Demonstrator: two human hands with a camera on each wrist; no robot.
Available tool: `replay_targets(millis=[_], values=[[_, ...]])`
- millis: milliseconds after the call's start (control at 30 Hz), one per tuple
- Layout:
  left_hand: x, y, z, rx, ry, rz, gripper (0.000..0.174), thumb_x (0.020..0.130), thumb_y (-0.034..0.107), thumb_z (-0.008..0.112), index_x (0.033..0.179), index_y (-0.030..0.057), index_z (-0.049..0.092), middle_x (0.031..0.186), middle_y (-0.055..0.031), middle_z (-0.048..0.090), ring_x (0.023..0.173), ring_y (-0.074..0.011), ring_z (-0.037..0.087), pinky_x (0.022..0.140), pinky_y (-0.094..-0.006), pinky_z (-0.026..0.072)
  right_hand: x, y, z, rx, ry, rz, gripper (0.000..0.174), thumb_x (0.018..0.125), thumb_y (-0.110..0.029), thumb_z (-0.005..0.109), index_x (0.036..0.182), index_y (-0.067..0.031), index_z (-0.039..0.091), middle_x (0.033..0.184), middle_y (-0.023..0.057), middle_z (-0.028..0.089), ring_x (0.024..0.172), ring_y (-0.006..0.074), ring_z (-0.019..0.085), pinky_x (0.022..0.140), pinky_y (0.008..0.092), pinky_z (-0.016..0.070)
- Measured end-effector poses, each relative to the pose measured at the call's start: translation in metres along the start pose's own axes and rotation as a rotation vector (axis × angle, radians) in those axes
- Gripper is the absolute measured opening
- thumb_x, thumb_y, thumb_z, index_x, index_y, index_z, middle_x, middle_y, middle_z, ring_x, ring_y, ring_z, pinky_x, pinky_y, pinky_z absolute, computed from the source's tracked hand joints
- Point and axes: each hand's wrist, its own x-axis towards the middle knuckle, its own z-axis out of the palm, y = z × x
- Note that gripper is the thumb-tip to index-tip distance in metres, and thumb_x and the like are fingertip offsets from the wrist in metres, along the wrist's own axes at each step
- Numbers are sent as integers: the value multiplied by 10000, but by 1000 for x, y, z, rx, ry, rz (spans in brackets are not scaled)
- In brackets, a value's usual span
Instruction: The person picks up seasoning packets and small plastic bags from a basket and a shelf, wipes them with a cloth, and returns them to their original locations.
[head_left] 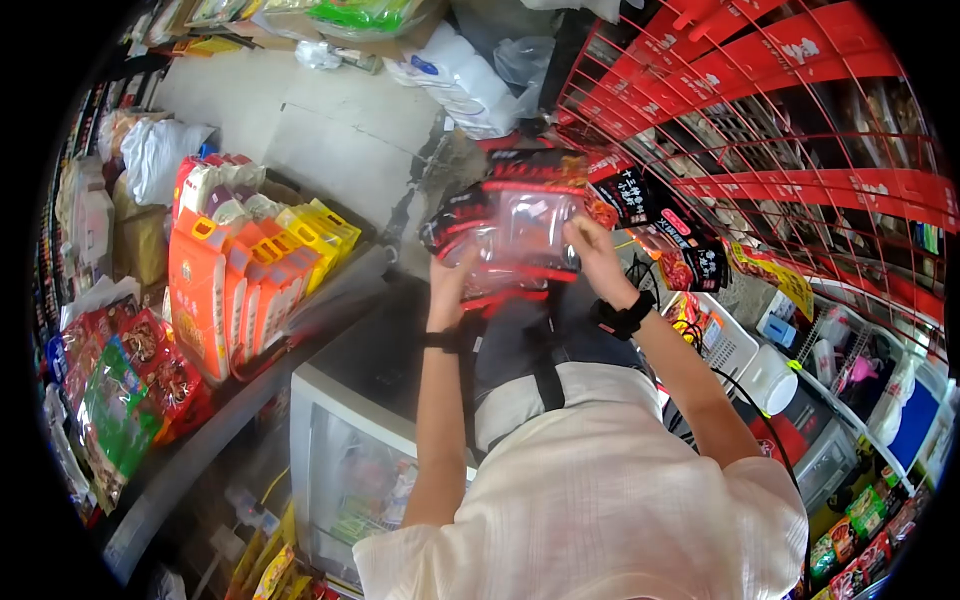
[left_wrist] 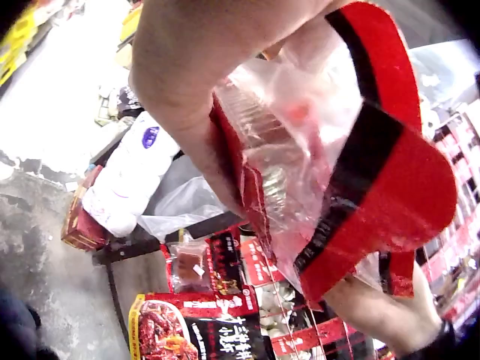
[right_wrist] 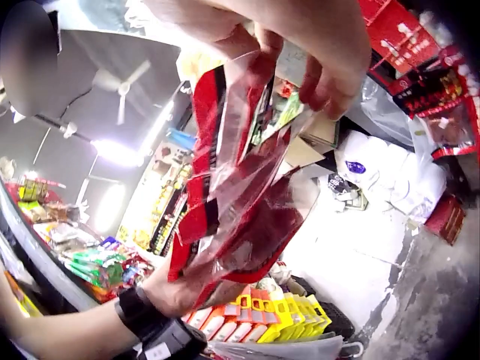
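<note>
Gripping red-and-black packets [head_left: 535, 228] in both hands [head_left: 598, 258], fingers [right_wrist: 341, 84] curled.

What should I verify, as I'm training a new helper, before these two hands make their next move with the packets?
1. Left hand gripping the held packets: ok, it holds their near left side.
2. Right hand gripping too: ok, it holds their right side.
3. Held packets lined up evenly: not ok, their red-and-black ends fan apart in the left wrist view.
4. Number of packets known: cannot tell, they overlap.
5. Red wire rack close by: ok, it stands on the right-hand side, seemingly within easy reach.
6. Black cable free of the right arm: cannot tell, it runs close beside it.
</note>
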Motion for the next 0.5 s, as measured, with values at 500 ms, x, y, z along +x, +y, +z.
replay_targets(millis=[500], values=[[-7,0,-75,-166,292,22,332,827,108,575,1131,46,455,1070,-62,545,948,-174,547,807,-323,461,86,141,-89,8,559,131,87,823,-40,537,778,-65,466,645,-4,510,563,62,453,480,224,360]])
